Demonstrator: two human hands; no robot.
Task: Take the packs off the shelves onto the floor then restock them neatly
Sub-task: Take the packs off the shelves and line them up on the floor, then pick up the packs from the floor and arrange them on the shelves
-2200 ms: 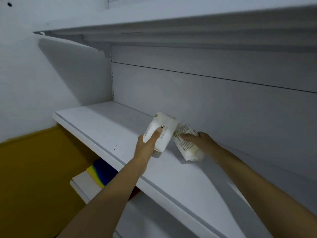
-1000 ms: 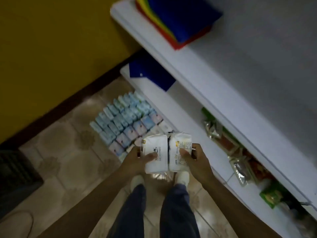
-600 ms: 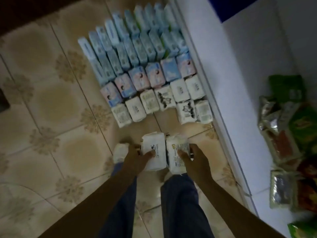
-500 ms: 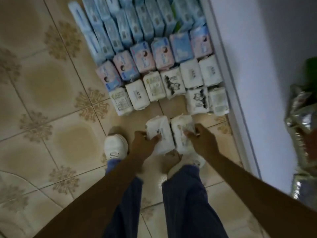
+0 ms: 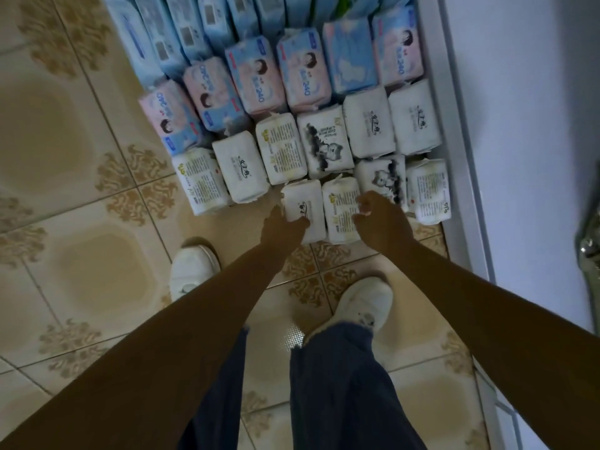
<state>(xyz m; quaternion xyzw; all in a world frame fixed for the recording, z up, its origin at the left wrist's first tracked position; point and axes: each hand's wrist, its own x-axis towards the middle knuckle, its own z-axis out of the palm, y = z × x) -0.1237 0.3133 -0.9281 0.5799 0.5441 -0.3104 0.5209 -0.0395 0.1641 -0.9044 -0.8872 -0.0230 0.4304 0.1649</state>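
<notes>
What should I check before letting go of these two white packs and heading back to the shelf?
1. Is the left pack down on the floor tiles: ok.
2. Is the right pack beside it, sides touching: ok.
3. Do both carry on the front row next to the cat-print pack: ok.
4. Is the left hand off its pack: not ok, fingers grip the near corner.
5. Is the right hand off its pack: cannot tell, fingers curled at the edge.
6. Are the shoes clear of the packs: ok.
</notes>
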